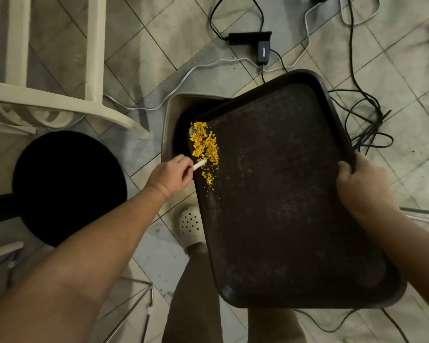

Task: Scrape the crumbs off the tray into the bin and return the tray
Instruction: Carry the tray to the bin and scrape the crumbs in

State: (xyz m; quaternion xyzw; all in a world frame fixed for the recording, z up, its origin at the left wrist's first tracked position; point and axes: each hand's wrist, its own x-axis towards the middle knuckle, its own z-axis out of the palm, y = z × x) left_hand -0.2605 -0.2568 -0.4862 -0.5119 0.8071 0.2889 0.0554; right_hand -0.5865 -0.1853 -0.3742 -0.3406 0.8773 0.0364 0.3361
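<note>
Left hand (170, 175) pinching white scraper (200, 165) at crumbs (204, 144) | right hand (361, 186) fingers curled gripping tray (282, 194) edge

both forearms are bare, with no sleeves, watch or rings in view. the legs wear olive-brown trousers (196, 293). one foot shows a cream perforated clog (191, 225), its toe dotted with round holes.
</note>
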